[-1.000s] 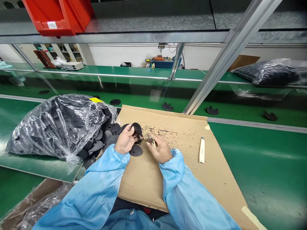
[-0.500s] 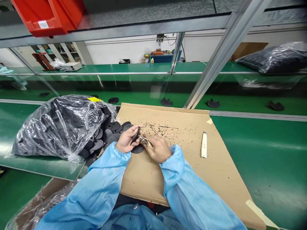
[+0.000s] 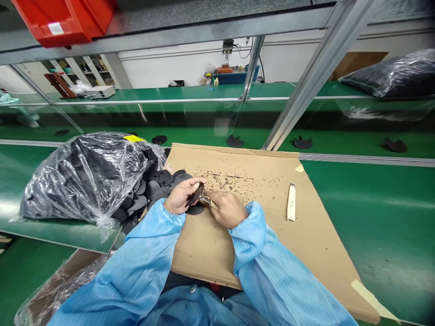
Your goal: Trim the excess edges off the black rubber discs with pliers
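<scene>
My left hand (image 3: pixel 181 195) is closed on a thin black disc (image 3: pixel 195 194), held tilted above the cardboard sheet (image 3: pixel 265 244). In my right hand (image 3: pixel 227 209) is a pair of nippers (image 3: pixel 206 199), its metal jaws at the disc's right edge; whether they touch it I cannot tell. Part of the handles is hidden by my fingers. Another black disc (image 3: pixel 195 210) lies on the cardboard just under my hands. To the left, a heap of black discs (image 3: pixel 159 185) spills from a clear plastic bag (image 3: pixel 81 176).
Small black bits (image 3: pixel 227 181) are scattered over the cardboard. A white-handled blade (image 3: pixel 291 202) lies at right. Several curved black parts, one here (image 3: pixel 234 141), rest on the green belt behind. A metal post (image 3: pixel 306 77) rises beyond the cardboard, and a red bin (image 3: pixel 68 27) stands above.
The disc in my left hand has turned so that more of its face shows. My right hand and the nippers have shifted slightly right. The whole view has moved a little.
</scene>
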Available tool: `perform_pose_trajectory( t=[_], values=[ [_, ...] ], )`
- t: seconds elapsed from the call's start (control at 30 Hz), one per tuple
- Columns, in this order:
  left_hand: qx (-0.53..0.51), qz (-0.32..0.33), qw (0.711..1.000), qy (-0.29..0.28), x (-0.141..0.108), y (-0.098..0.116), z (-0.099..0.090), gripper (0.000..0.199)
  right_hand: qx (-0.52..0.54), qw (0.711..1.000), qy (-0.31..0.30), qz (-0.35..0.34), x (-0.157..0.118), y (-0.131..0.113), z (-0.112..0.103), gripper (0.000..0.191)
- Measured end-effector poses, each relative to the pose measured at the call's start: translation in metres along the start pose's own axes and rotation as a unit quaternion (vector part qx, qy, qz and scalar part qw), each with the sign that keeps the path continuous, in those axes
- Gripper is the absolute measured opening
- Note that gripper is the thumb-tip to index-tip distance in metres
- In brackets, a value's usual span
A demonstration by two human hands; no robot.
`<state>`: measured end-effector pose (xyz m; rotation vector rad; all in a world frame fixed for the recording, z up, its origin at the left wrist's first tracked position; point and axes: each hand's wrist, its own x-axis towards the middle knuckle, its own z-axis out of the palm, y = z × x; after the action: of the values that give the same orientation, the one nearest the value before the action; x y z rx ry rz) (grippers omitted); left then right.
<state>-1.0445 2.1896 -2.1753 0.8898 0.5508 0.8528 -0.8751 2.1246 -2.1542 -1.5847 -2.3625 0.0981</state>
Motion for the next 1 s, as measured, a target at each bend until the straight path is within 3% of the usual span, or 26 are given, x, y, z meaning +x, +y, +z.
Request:
perform_pose_trajectory(
  t=[0.13, 0.3, 0.43, 0.53, 0.63, 0.83, 0.93, 1.0],
  values=[
    [0.011, 0.0, 1.0, 0.001, 0.001, 0.002, 0.003, 0.043, 0.034, 0.999, 0.025, 0.004, 0.0, 0.001, 0.009, 0.026],
    [-0.081, 0.13, 0.979, 0.133, 0.008, 0.012, 0.004, 0.043, 0.111, 0.981, 0.159, -0.012, 0.003, 0.0, 0.025, 0.02],
    [-0.134, 0.2, 0.942, 0.234, 0.016, 0.014, -0.003, 0.033, 0.071, 0.987, 0.097, -0.109, 0.009, -0.013, 0.033, 0.022],
    [-0.122, 0.225, 0.925, 0.281, 0.018, 0.014, -0.004, 0.031, 0.024, 0.99, 0.03, -0.135, 0.014, -0.023, 0.038, 0.026],
    [-0.117, 0.229, 0.925, 0.278, 0.018, 0.012, -0.003, 0.033, 0.003, 0.99, 0.003, -0.144, 0.016, -0.027, 0.04, 0.026],
    [-0.117, 0.204, 0.942, 0.238, 0.017, 0.01, 0.0, 0.033, 0.008, 0.987, 0.026, -0.156, 0.014, -0.023, 0.04, 0.022],
    [-0.13, 0.163, 0.95, 0.233, 0.016, 0.009, 0.0, 0.027, 0.094, 0.98, 0.119, -0.129, 0.012, -0.014, 0.034, 0.019],
    [-0.116, 0.131, 0.961, 0.215, 0.015, 0.008, 0.001, 0.024, 0.192, 0.954, 0.22, -0.067, 0.01, -0.007, 0.027, 0.015]
  ],
)
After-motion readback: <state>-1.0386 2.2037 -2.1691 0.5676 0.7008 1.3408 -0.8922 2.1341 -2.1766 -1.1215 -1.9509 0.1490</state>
